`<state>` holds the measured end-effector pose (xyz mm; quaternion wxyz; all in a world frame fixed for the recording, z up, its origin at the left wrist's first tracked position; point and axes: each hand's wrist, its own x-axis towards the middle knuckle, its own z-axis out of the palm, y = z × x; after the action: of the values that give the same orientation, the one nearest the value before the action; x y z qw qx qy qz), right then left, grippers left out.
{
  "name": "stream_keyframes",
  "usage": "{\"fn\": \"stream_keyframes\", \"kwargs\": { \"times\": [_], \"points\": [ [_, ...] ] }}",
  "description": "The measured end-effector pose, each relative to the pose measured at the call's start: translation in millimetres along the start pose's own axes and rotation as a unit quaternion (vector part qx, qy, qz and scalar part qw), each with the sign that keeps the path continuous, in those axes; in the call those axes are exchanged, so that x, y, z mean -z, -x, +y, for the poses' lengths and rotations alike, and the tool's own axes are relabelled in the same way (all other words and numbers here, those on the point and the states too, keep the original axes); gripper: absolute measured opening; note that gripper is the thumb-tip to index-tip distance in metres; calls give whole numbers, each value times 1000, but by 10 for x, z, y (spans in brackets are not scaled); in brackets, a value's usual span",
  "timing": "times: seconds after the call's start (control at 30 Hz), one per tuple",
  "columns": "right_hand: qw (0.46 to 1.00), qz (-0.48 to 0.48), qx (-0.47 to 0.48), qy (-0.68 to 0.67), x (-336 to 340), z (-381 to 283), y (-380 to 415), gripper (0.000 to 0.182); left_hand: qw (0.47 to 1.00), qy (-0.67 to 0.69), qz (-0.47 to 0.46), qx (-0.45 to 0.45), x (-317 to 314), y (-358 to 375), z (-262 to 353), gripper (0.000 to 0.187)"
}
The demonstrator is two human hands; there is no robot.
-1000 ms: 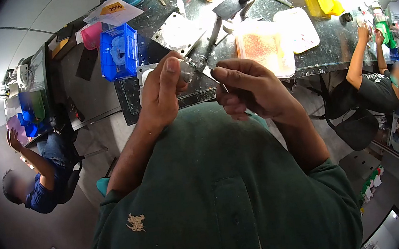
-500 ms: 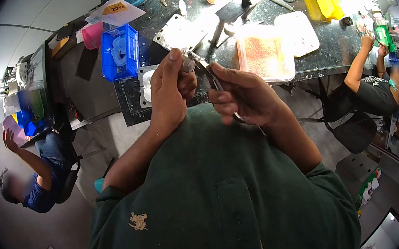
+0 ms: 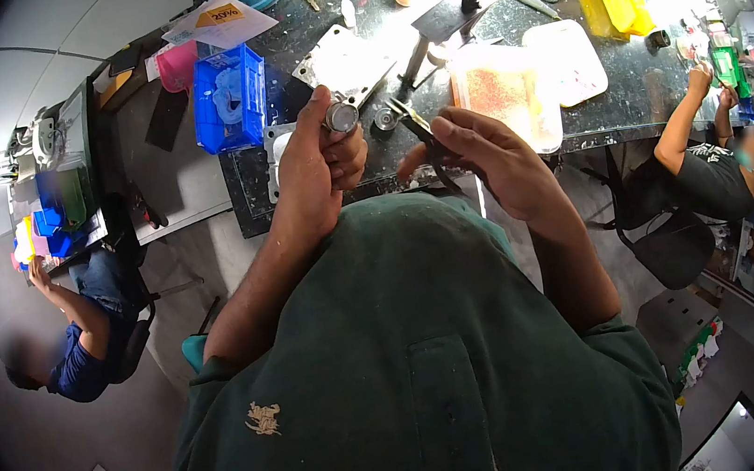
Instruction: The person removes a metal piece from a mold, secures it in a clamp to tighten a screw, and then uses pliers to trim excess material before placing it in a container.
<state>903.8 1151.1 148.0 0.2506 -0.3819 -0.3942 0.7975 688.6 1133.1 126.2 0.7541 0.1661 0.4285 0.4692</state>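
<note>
A small round metal piece is held between the thumb and fingers of my left hand, above the bench's front edge. To its right, my right hand grips a dark-handled plier-like tool, its narrow tips pointing up and left, apart from the metal piece. Near those tips a small round part lies on the dark bench. Behind my left hand is a pale square plate with holes at its corners, and another plate is partly hidden by that hand.
A blue bin stands left of my hands. At right are a clear tub of reddish grains, a white lid and a yellow bin. Co-workers sit at far left and far right.
My right hand has moved right with the tool, away from the metal piece, and the tool has turned. The round part on the bench now shows. The left co-worker's hand has lowered.
</note>
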Motion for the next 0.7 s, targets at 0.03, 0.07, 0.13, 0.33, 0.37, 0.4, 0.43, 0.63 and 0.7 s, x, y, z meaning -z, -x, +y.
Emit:
{"fn": "stream_keyframes", "kwargs": {
  "times": [0.03,0.07,0.13,0.33,0.37,0.4,0.43,0.63,0.7],
  "points": [
    [988,24,69,137,-6,26,-20,32,1000,-3,12,5,4,-9,-6,46],
    [979,38,101,171,-50,63,-42,29,1000,-3,10,5,-7,-11,-2,46],
    [961,80,95,246,-101,93,-79,25,1000,-5,14,6,-32,1,9,48],
    [741,155,344,555,-109,45,-175,15,999,-21,31,22,-81,32,16,47],
    [698,162,395,575,-100,42,-192,16,999,-22,31,22,-93,36,21,47],
    [698,163,395,575,-95,33,-188,16,999,-24,40,23,-106,42,24,47],
    [693,156,393,584,-89,14,-176,15,998,-25,49,24,-115,45,25,47],
    [716,127,341,596,-113,-31,-132,15,998,-43,49,21,-101,51,24,45],
    [729,128,323,590,-113,-13,-134,15,997,-53,47,14,-106,51,24,44]
  ]
}}
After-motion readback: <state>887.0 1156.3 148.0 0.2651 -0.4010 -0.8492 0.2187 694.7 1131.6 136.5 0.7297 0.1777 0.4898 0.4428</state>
